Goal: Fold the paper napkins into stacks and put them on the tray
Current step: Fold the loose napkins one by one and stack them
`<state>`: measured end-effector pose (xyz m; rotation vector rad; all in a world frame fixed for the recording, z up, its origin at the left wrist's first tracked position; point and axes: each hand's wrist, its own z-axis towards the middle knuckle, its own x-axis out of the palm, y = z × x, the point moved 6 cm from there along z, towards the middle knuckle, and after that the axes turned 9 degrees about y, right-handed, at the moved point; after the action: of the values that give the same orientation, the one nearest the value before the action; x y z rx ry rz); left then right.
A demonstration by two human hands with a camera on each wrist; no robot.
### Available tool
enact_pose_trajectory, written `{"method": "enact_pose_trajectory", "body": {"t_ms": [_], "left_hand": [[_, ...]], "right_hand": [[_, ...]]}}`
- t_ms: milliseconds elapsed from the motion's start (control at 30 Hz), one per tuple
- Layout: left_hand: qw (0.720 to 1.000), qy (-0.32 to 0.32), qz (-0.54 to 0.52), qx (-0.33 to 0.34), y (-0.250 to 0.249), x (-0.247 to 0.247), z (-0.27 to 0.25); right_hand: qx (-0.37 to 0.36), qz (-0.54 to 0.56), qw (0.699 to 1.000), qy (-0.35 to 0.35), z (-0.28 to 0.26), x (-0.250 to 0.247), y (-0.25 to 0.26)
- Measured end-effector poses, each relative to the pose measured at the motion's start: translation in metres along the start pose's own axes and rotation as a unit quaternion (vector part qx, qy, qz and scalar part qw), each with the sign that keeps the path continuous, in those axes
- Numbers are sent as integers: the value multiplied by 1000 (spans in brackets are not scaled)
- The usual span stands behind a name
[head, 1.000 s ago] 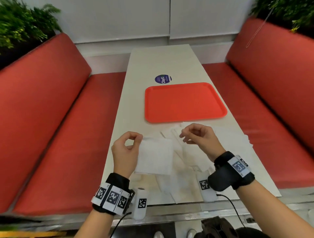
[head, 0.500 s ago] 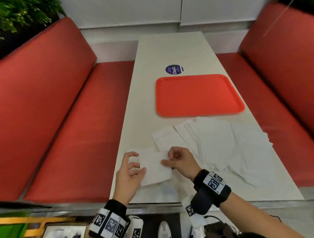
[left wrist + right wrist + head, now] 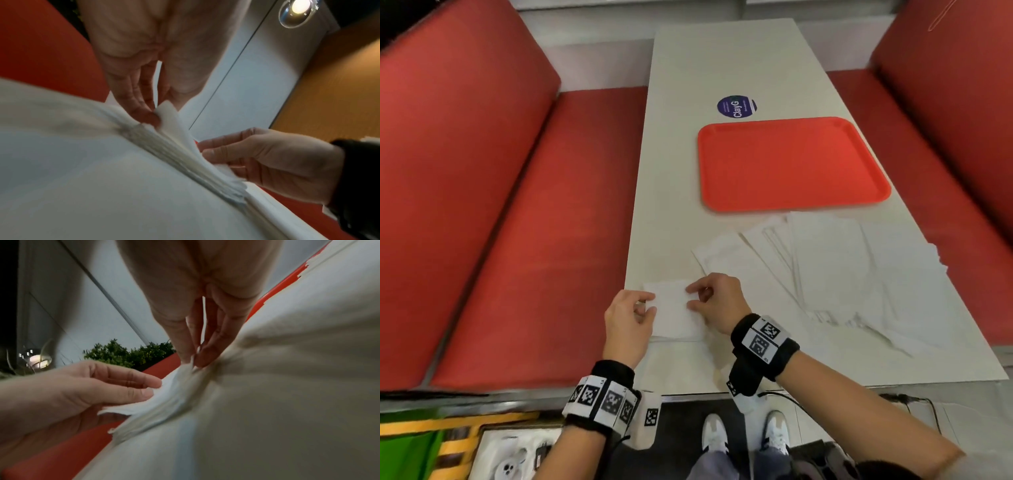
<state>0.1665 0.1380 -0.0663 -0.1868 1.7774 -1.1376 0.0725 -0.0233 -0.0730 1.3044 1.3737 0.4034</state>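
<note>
A small folded white napkin (image 3: 673, 310) lies on the table near its left front corner. My left hand (image 3: 652, 303) pinches its left edge, and the left wrist view shows the fingertips (image 3: 152, 116) on a lifted corner of the napkin (image 3: 170, 116). My right hand (image 3: 690, 297) pinches the right edge between thumb and fingers (image 3: 205, 356). A spread pile of unfolded napkins (image 3: 825, 267) covers the table to the right. The orange tray (image 3: 791, 164) sits beyond the pile with nothing on it.
The white table (image 3: 722, 61) runs away from me between two red benches (image 3: 534, 240) (image 3: 945, 113). A round blue sticker (image 3: 737, 107) lies behind the tray. The napkin sits close to the table's left edge.
The napkin was held up in the air between both hands. It came down onto the table at the left front, and both hands now pinch its side edges there.
</note>
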Motion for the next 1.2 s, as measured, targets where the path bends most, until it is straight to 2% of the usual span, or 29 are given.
{"method": "enact_pose_trajectory", "body": {"t_ms": [133,267,367,433,533,633,733,800,900,967,1033,1200], "left_hand": [[999,28,30,-21,3,2,1],[984,121,118,-60,-2,3,6],[972,178,135,-77,-21,5,8],[977,169,119,-40,-48,10,12],[982,166,85,31,-90,36,19],[974,206,50,76,-127,79,21],[961,249,21,121,-166,124,18],[947,292,21,135,-188,154,14],[912,376,80,146,-210,196,8],[882,426,139,145,-217,216,5],[862,445,194,149,-219,227,5],[874,415,193,166,-218,232,12]], "right_hand": [[5,-43,999,15,1,2,0],[31,-106,988,107,-7,-6,6],[52,-38,988,139,-24,-32,0],[60,13,992,114,-37,-61,-9],[81,-16,996,39,-53,-114,-36],[124,-54,988,-70,-72,-172,-73],[179,-89,968,-154,-92,-221,-109],[229,-107,954,-159,-102,-240,-130],[284,-150,941,-106,-111,-248,-152],[292,-178,936,-87,-114,-250,-159],[285,-218,930,-79,-114,-251,-160],[284,-228,925,-107,-117,-256,-159]]}}
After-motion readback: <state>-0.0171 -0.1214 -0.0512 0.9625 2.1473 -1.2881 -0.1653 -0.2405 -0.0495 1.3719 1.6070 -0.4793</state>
